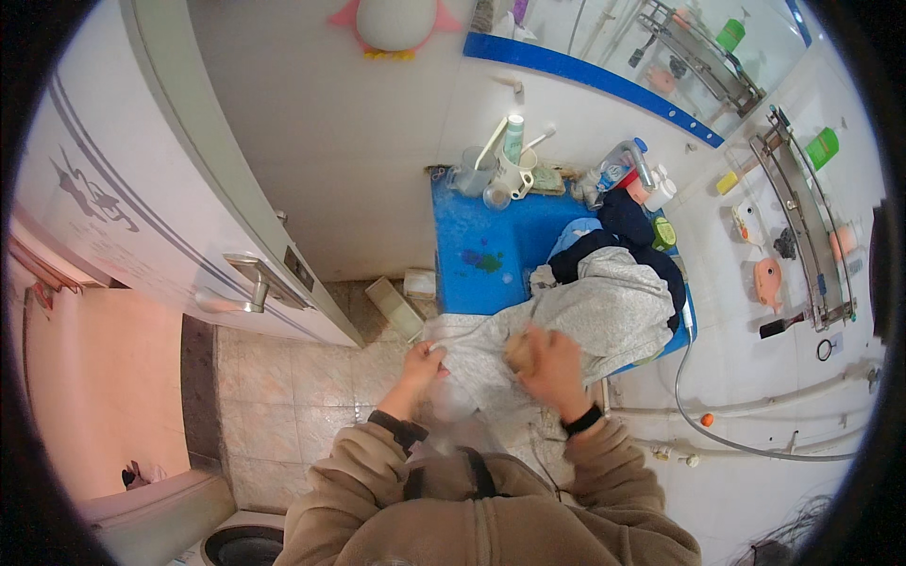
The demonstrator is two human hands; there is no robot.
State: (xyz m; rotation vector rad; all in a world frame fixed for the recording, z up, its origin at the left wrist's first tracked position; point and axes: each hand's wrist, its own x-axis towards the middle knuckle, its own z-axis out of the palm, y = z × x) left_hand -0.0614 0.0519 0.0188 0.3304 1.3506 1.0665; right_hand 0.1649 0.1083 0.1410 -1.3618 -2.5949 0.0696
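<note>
Head view, looking down. Grey garment (604, 316) heaped on the near right part of the blue surface (491, 236), its lower edge hanging over the front toward the person. Left hand (422, 363) closed on the garment's hanging hem at the surface's front left corner, fingers pinching cloth. Right hand (547, 363) pressed onto the garment just right of the left one, clenched around a small tan lump (517, 351); cannot tell what the lump is. Both hands sit at the near edge of the cloth, the bulk of it lying beyond them. Dark blue clothing (628, 222) bunched behind the grey garment, touching it. White cup with toothbrushes (517, 170) at the surface's far edge. Door handle (250, 283) to the left.
</note>
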